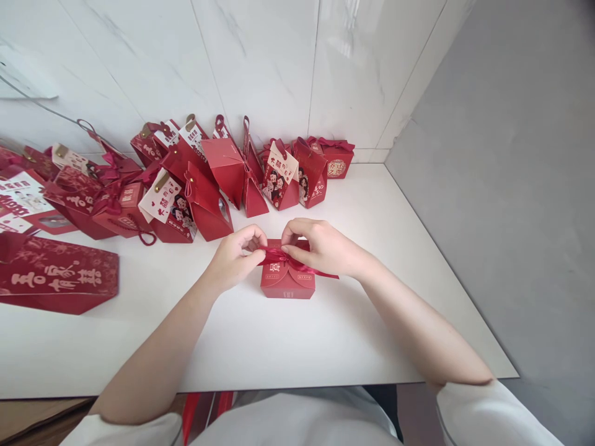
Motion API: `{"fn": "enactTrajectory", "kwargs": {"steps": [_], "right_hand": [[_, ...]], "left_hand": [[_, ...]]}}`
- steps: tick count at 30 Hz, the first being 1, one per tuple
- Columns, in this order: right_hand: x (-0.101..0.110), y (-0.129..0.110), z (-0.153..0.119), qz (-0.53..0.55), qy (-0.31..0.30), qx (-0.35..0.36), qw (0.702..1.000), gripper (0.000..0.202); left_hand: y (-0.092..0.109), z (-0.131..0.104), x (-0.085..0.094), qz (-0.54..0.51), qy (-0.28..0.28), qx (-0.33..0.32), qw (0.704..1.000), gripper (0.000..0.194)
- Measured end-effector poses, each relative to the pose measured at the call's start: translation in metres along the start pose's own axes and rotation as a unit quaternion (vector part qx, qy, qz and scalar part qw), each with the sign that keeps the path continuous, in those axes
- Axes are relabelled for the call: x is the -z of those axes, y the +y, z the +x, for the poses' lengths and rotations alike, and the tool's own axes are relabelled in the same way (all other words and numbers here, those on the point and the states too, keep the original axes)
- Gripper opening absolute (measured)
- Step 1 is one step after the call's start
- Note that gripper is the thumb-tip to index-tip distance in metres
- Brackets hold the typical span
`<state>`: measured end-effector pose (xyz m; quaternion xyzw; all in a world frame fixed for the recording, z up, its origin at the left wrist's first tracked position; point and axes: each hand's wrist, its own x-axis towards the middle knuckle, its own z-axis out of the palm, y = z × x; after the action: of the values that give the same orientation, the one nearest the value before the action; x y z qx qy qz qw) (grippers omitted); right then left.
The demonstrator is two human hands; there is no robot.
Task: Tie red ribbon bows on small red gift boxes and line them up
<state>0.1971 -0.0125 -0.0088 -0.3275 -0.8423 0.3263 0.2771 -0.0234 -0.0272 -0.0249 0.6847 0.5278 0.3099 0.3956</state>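
A small red gift box [287, 288] with gold print sits upright on the white table, and a dark red satin ribbon [310, 267] lies across its top. My left hand [237, 257] pinches the ribbon at the left of the box between thumb and fingers. Just right of it, my right hand [317, 248] is closed on the same ribbon near the middle of the box top. One ribbon tail sticks out to the right beneath my right hand. The fingers partly cover the knot or loop, so its exact shape cannot be made out.
Several red gift boxes [211, 210] with ribbons and tags stand along the tiled wall [260, 68]. A larger red box [60, 275] lies at the left. The white table [409, 297] ends at a grey panel [506, 186] on the right.
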Motion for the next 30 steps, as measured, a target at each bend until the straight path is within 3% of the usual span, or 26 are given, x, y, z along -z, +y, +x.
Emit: {"fn": "enactTrajectory", "kwargs": {"steps": [5,8,12,16,19,26,30], "right_hand": [[0.008,-0.002,-0.004,-0.006,-0.071,0.008,0.997,0.013],[0.01,0.0,-0.005,-0.013,-0.086,0.018,0.996,0.02],[0.011,0.003,-0.005,-0.009,-0.092,0.023,0.995,0.017],[0.014,0.006,-0.005,0.001,-0.098,0.023,0.995,0.017],[0.015,0.006,-0.005,0.003,-0.099,0.026,0.995,0.019],[0.02,0.004,-0.007,-0.011,-0.096,0.019,0.995,0.02],[0.024,0.006,-0.008,-0.034,-0.094,0.005,0.995,0.019]], "left_hand": [[-0.004,0.001,-0.001,0.002,0.016,0.0,1.0,0.02],[-0.005,0.002,0.001,-0.001,0.001,-0.045,0.999,0.022],[-0.006,0.005,0.014,-0.018,-0.098,-0.119,0.988,0.013],[-0.009,0.007,0.024,0.003,-0.175,-0.117,0.978,0.028],[-0.01,0.007,0.023,0.033,-0.149,-0.114,0.982,0.032],[-0.009,0.007,0.016,0.025,-0.094,-0.095,0.991,0.02],[-0.008,0.005,0.015,0.018,-0.053,-0.022,0.998,0.03]]}}
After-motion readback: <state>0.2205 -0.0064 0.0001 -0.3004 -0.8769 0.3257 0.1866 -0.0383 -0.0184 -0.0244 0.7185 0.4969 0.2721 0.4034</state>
